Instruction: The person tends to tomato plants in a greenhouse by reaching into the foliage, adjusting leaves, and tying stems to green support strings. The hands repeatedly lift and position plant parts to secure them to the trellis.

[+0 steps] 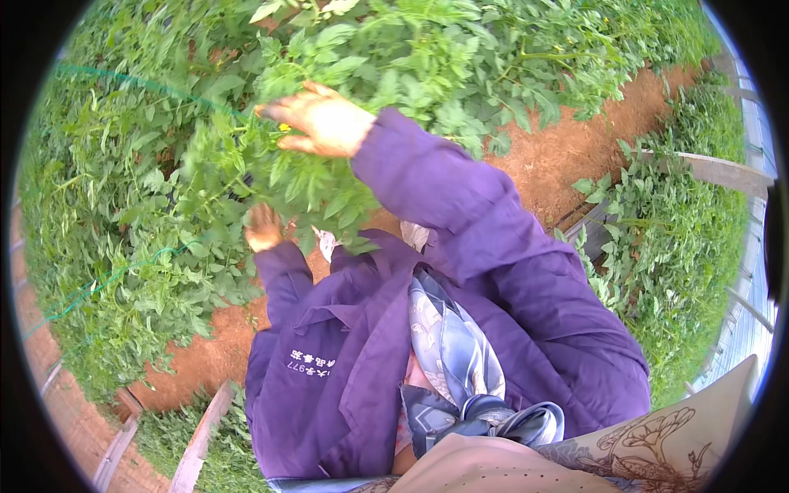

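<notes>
Dense leafy tomato plants [345, 61] fill the ground before me. My right hand [323, 120] is stretched out over the foliage with its fingers spread, near a small yellow flower [284, 127]; no object shows in it. Lower down, my left hand [264, 228] reaches in among the leaves beside the near edge of the row. It is blurred, and its fingers are partly hidden, so any grip there cannot be made out. Between the hands, leafy stems [246, 166] are blurred. Both arms wear purple sleeves.
Green twine [114, 278] crosses the plants at left, and another green line [132, 80] runs above it. Reddish soil paths [555, 154] border the row. More tomato plants [666, 246] grow at right. Pale posts [200, 434] stand at lower left, a curved one [721, 172] at right.
</notes>
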### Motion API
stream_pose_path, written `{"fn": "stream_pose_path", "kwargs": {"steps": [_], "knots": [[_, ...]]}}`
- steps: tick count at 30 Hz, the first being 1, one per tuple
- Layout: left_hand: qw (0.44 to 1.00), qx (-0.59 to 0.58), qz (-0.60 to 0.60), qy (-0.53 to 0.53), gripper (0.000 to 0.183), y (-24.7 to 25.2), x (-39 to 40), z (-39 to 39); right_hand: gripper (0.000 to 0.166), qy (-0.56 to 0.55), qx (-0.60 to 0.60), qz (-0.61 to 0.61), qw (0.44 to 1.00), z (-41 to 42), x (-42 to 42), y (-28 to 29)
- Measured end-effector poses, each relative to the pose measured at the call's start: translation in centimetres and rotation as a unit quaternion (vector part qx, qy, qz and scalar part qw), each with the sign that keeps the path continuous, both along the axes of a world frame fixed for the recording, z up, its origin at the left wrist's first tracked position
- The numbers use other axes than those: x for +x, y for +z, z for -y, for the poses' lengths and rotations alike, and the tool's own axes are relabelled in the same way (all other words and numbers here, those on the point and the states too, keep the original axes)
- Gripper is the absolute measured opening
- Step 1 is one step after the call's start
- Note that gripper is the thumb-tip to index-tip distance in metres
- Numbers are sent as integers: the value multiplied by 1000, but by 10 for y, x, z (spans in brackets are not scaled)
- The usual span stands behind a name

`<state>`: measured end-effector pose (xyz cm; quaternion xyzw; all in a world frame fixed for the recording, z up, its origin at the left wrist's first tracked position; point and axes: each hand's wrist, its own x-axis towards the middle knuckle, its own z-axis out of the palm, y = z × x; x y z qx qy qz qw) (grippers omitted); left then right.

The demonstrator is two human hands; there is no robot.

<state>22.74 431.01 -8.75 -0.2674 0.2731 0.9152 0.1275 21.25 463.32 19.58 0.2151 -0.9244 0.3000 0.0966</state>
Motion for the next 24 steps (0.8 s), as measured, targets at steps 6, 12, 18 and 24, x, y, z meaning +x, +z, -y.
{"fn": "stream_pose_path", "kwargs": {"steps": [6, 12, 18, 24], "knots": [[885, -326, -129, -307, 25, 63, 154, -140, 44, -253, -144, 174, 941, -202, 99, 0], [663, -371, -467, -452, 27, 218, 126, -346, 66, -305, -149, -31, 940, -269, 35, 22], [919, -354, -110, -132, 45, 135, 6, -481, 73, -195, -202, 89, 956, -277, -20, -8], [934, -13, -96, -344, 26, 67, -29, -445, 23, -265, -279, 85, 919, -328, 20, -43]]}}
